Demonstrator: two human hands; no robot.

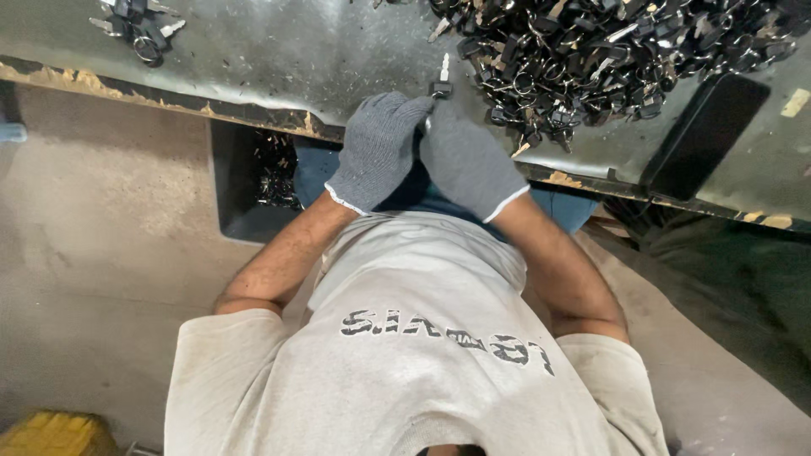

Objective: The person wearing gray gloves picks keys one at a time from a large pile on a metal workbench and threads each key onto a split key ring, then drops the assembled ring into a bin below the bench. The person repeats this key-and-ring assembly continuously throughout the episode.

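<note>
Fingers (416, 108) of the left hand (378, 148), in a grey knit glove, are closed narrowly on the dark head of a small key (441, 82). The fingers of the right hand (469, 160), gloved the same way, are tucked under the left ones, so whether they grip the key too cannot be told. Both hands meet at the near edge of the worktop (296, 59), a scuffed grey metal sheet with chipped yellowish trim that runs across the top of the view. A big heap of black-headed keys and rings (591, 51) fills the far right part of the worktop and comes just beside the held key. A flat black tray (705, 135) lies near the right end of the near edge. Below the near edge, left of the hands, a dark bin (245, 194) holds more keys. A small bunch of keys (135, 25) sits at the far left corner. The held key points away from the person, blade up, just over the near edge.
</note>
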